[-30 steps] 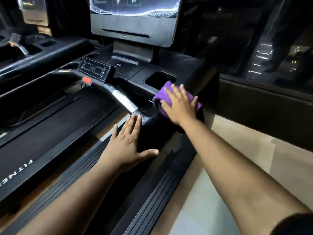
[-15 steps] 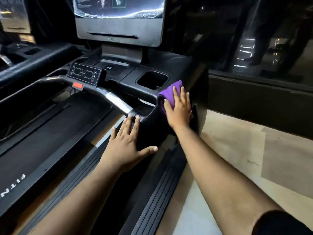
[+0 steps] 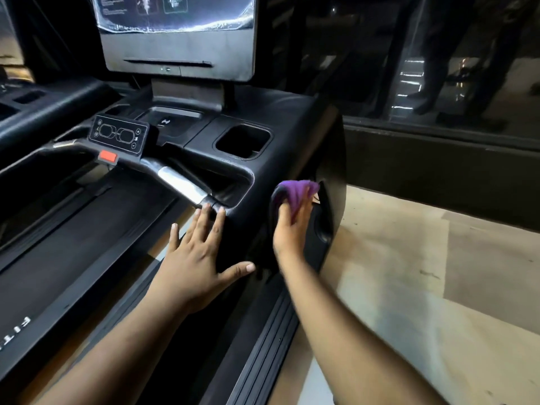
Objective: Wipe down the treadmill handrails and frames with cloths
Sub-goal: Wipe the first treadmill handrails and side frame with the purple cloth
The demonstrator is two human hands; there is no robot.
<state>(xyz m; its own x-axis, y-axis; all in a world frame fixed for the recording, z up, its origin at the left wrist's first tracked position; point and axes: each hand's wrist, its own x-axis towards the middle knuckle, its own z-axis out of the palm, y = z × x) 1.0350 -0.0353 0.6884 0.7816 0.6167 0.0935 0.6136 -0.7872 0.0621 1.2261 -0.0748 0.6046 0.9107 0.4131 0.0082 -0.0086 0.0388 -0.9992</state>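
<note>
My crumpled purple cloth (image 3: 295,194) sat bunched against the outer side of the black moulded plastic handrail (image 3: 248,220) on the right of the treadmill, just where the rail met the glossy black side panel (image 3: 336,159). My right hand (image 3: 287,229) pressed the cloth to the plastic; the hand was blurred, so I could not tell whether the fingers curled round the cloth or lay flat on it. My left hand (image 3: 195,258) lay spread and flat on the inner face of the same rail, fingers straight, thumb out wide, holding nothing, its fingertips just below the silver metal grip bar (image 3: 181,182).

I judged this to be mid-wipe on the right handrail, with the rest of the frame not yet reached. The next stroke seemed to call for steady pressure along the rail's curve toward me, or down onto the ribbed black side rail (image 3: 263,331).

Beyond the hands, the rectangular cup recess (image 3: 242,141) and the small black control pad (image 3: 118,134) sat up on the console. The pale tan floor (image 3: 409,258) to the right lay open, giving the arm room to swing outward.
</note>
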